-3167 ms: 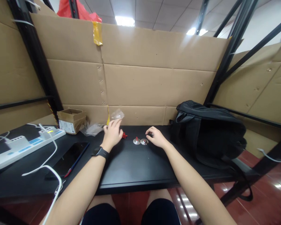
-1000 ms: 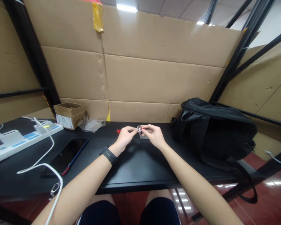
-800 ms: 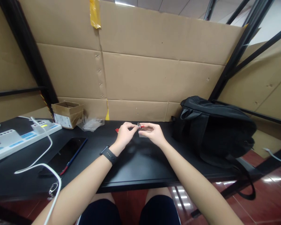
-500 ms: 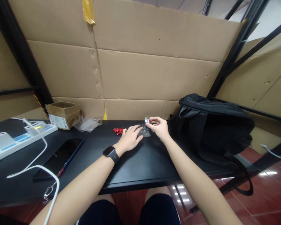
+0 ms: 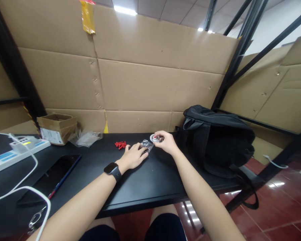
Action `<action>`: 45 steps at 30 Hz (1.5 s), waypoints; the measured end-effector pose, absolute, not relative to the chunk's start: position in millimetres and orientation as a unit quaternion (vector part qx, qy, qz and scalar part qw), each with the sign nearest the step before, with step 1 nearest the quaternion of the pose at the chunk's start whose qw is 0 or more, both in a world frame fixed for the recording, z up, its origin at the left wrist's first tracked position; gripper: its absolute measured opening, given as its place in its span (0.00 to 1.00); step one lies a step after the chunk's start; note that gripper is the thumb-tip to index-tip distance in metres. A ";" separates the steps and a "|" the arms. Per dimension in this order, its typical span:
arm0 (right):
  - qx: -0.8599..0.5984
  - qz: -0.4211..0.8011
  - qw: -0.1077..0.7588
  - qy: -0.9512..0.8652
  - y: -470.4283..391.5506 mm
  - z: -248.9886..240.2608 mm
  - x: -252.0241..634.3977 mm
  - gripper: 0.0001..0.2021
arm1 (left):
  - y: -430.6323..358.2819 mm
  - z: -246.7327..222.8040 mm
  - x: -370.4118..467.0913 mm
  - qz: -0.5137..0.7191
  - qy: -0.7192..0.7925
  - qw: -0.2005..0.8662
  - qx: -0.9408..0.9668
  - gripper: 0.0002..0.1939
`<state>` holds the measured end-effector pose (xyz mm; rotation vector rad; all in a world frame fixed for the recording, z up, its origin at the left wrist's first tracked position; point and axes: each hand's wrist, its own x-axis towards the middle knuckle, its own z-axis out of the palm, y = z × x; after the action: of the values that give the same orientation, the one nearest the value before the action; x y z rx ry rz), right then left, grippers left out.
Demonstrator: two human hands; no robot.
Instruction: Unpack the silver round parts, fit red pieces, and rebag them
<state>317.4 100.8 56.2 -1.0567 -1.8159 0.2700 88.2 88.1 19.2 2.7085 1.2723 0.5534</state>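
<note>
My right hand [image 5: 167, 142] is closed in a pinch at the middle of the table's far side. Between its fingertips is a small round whitish disc [image 5: 152, 138] with a red part at its centre; its exact kind is too small to make out. My left hand [image 5: 132, 157] lies palm down with fingers stretched out, a dark watch on its wrist. Its fingertips touch a small clear plastic bag [image 5: 148, 147], which has something shiny and round at its far end. Just left of those fingers sits a small pile of red pieces [image 5: 120, 145].
On the left are an open cardboard box [image 5: 57, 129], crumpled clear plastic [image 5: 86, 138], a white power strip [image 5: 22, 152] with white cables, and a dark tablet-like slab [image 5: 56, 177]. A black backpack [image 5: 215, 140] stands at right. Cardboard [image 5: 140, 83] walls the back.
The view has shifted, so everything sits slightly further left and lower. The disc in my right hand now shows its round face, and a shiny round part shows at the bag.
</note>
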 end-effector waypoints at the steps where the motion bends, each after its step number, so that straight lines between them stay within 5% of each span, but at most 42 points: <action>1: -0.428 0.102 0.476 -0.762 99.2 56.9 317.0 0.12 | 88.2 18.8 88.1 0.183 0.410 0.053 0.892 0.24; 15: -0.488 0.141 0.279 -0.815 98.4 47.6 319.9 0.12 | 76.2 26.7 67.5 0.107 0.401 0.114 0.902 0.22; 33: -0.417 0.331 0.314 -0.786 102.2 38.2 316.1 0.15 | 77.5 30.1 61.0 0.071 0.351 0.145 0.922 0.24; 45: -0.438 0.281 0.330 -0.788 95.5 41.0 308.1 0.13 | 67.2 37.2 71.1 0.175 0.371 0.041 0.911 0.16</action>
<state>308.1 95.5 41.0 -1.1457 -2.0608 0.7347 71.1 67.2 37.2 2.7896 1.1364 0.5349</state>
